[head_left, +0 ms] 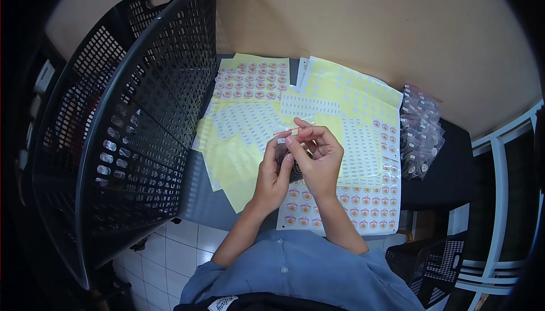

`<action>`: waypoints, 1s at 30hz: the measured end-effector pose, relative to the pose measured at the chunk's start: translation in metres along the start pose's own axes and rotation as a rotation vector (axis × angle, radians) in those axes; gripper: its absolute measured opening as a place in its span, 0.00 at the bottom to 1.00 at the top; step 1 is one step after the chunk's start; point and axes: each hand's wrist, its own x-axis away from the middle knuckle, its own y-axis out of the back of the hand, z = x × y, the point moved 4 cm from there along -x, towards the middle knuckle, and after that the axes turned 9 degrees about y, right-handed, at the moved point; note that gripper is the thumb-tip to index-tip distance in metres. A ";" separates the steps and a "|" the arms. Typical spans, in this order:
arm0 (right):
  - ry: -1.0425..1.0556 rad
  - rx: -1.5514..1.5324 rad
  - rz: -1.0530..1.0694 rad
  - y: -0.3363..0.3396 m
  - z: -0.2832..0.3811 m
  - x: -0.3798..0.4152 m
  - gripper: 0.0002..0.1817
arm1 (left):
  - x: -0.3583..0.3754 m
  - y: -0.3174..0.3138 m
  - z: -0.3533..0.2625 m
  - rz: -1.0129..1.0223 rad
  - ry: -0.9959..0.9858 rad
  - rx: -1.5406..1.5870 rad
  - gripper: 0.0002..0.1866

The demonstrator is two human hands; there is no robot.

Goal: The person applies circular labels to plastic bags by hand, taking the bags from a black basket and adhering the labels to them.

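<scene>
Both hands are together over the sticker sheets, holding a small clear plastic zip bag (296, 173) with a dark coiled item inside. A reddish strip, likely the bag's seal, runs along its top edge. My left hand (274, 174) grips the bag's left side, thumb against its front. With fingers curled, my right hand (319, 155) pinches near the top, beside a small white label (281, 140). Under and around the hands lie sheets of small white labels (244, 119) and a sheet of round orange-and-pink stickers (252, 81). Fingers hide part of the bag.
A tall black perforated basket (142, 84) stands at the left, close to the table. On the right, a pile of filled clear bags (420, 135) rests on a black surface (454, 163). Yellow backing sheets (235, 169) overlap on the table. Another black basket (437, 271) sits low at the right.
</scene>
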 end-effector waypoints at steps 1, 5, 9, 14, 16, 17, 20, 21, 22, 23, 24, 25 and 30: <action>-0.023 -0.016 -0.010 0.000 0.000 0.000 0.07 | 0.000 0.000 0.000 -0.005 -0.001 -0.009 0.19; -0.040 -0.030 -0.032 -0.001 -0.002 -0.001 0.07 | -0.002 0.000 -0.001 -0.009 -0.026 -0.042 0.19; -0.014 -0.006 -0.035 -0.003 -0.003 -0.002 0.06 | -0.003 0.000 -0.003 -0.011 -0.028 -0.033 0.20; 0.004 0.033 -0.020 -0.003 -0.006 -0.001 0.09 | -0.003 -0.001 -0.005 -0.011 -0.047 -0.045 0.21; 0.004 0.079 -0.018 -0.004 -0.004 0.000 0.10 | -0.002 -0.001 -0.007 -0.003 -0.059 -0.112 0.22; 0.006 0.079 -0.018 -0.005 -0.005 0.000 0.10 | -0.002 -0.001 -0.006 -0.002 -0.061 -0.113 0.22; 0.061 0.114 -0.065 -0.006 -0.003 0.000 0.07 | -0.002 -0.001 -0.004 -0.002 -0.077 -0.118 0.22; 0.073 0.138 -0.069 -0.006 -0.002 0.001 0.08 | -0.001 -0.001 -0.003 -0.009 -0.102 -0.131 0.22; 0.084 0.161 -0.073 -0.006 -0.001 0.001 0.08 | -0.001 -0.001 -0.003 -0.017 -0.127 -0.145 0.22; 0.086 0.162 -0.074 -0.004 -0.003 0.001 0.08 | 0.000 -0.001 -0.003 -0.015 -0.129 -0.145 0.22; 0.163 0.262 -0.023 -0.003 -0.004 0.000 0.09 | 0.000 -0.001 -0.002 0.004 -0.077 -0.080 0.22; 0.240 0.362 0.029 -0.003 -0.003 0.000 0.11 | 0.000 -0.001 0.000 0.023 -0.025 -0.014 0.22; 0.335 0.601 -0.009 0.002 0.008 -0.004 0.15 | 0.002 -0.003 -0.005 0.039 0.000 0.062 0.23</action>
